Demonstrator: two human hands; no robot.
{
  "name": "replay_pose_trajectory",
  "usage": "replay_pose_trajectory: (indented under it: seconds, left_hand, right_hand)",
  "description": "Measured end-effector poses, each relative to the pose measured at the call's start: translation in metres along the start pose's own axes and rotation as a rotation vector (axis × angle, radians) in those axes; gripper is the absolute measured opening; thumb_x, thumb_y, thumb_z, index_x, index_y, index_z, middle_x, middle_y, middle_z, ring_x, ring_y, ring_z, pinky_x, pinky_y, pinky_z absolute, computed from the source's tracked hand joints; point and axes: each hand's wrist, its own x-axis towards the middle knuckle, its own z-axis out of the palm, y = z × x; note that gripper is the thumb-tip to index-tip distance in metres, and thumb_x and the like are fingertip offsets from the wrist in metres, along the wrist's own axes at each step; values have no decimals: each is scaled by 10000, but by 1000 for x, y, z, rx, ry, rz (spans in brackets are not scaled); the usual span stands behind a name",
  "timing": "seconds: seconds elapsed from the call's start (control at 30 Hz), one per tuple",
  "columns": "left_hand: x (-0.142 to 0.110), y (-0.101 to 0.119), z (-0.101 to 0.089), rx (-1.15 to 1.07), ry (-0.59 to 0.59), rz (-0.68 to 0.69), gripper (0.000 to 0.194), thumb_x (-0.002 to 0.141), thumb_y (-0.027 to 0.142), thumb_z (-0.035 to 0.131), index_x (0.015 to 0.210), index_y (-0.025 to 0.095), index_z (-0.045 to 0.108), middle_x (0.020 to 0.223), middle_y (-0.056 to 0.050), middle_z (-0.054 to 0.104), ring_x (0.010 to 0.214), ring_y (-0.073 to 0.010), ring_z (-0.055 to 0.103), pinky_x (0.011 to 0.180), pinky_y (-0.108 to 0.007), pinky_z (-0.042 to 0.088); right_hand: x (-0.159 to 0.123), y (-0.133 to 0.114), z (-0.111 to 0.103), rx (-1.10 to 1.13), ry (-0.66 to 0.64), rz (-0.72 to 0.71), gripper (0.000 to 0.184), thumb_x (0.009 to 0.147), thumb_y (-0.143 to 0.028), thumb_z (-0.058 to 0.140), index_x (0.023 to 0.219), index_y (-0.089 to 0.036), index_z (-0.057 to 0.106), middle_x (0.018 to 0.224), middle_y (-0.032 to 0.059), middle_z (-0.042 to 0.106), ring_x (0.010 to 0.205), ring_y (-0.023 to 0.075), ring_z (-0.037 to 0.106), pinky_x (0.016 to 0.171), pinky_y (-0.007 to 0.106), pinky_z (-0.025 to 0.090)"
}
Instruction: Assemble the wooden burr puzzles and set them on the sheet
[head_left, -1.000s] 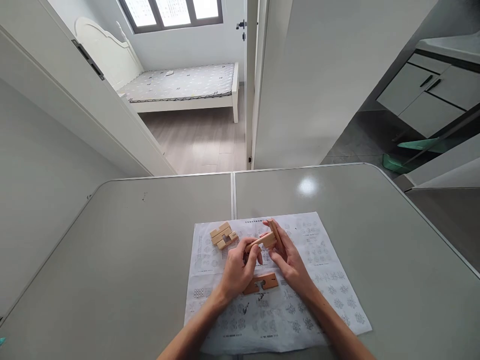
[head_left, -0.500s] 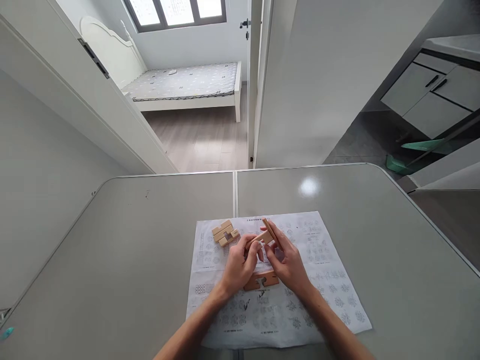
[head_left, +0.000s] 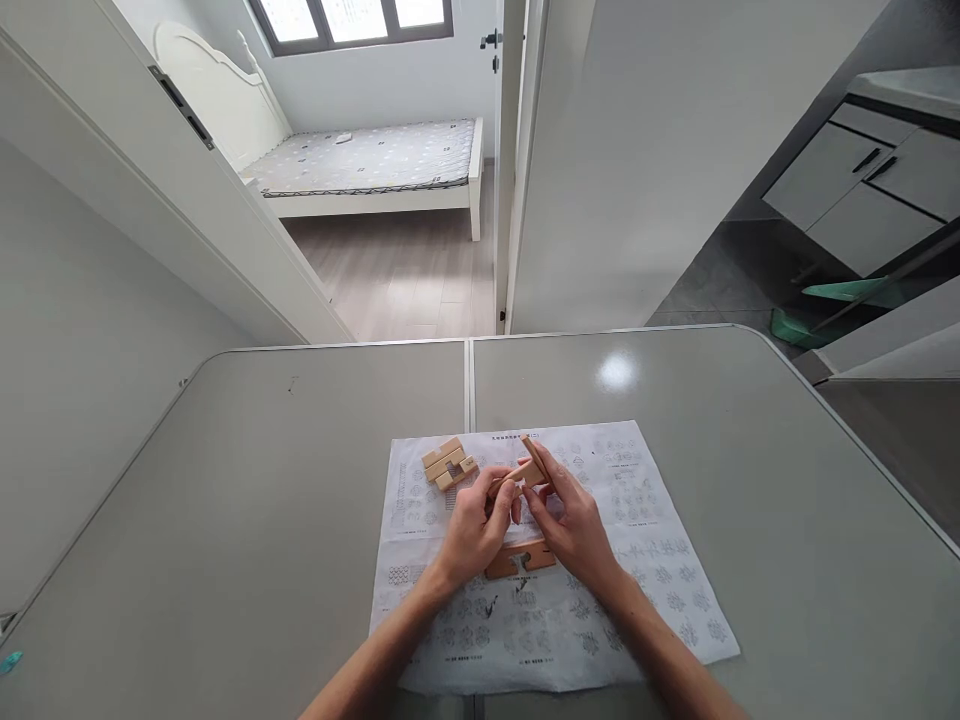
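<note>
My left hand [head_left: 480, 520] is closed on light wooden puzzle pieces [head_left: 529, 474] in front of me. My right hand [head_left: 564, 510] grips the same cluster from the other side, with a slim wooden piece [head_left: 534, 456] rising along its fingers. The fingers partly hide how these pieces fit together. Just below my hands lies a reddish-brown notched wooden piece [head_left: 538, 554] on the printed sheet [head_left: 637, 600]. Beyond my left hand rests a small group of pale notched wooden pieces [head_left: 448, 464], lying side by side.
The sheet carries rows of small line diagrams and lies on a grey table [head_left: 225, 520] with a seam down its middle. Past the table's far edge are a doorway and a bed [head_left: 375, 160]. White cabinets [head_left: 862, 180] stand at the right.
The fingers of my right hand have closed slightly around the held pieces. The view has shifted a little; the pieces on the sheet lie as before.
</note>
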Motion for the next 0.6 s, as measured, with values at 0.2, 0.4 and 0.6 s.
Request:
replay_pose_trajectory:
  seconds: [0.2,0.4,0.6]
  left_hand:
    - [0,1,2,-9,-16,35,343,1080,444,462,1169,145,605,708,3,612,627,-128,560,617,-243,459]
    - [0,4,2,23,-36,52,345,1089,452,428,1171,161,595,701,2,634,649,-147,601,665,-269,486]
    - [0,4,1,22,-34,40,338,1082,456,444,1127,158,599,664,15,626,601,-133,571,635,-256,463]
  right_hand:
    - [-1,2,2,-42,-38,-74,571,1093,-264,439,1643,-378,339,1614,24,506,1339,264,616,1093,443,543]
    - [0,-1,2,-48,-93,-100,552,1107,-251,404,1645,-360,348,1579,24,551,1409,264,579,1139,445,527]
    - [1,-2,0,-21,-100,-99,550,1107,-261,408,1643,-367,351,1574,19,557,1376,265,609,1121,444,542]
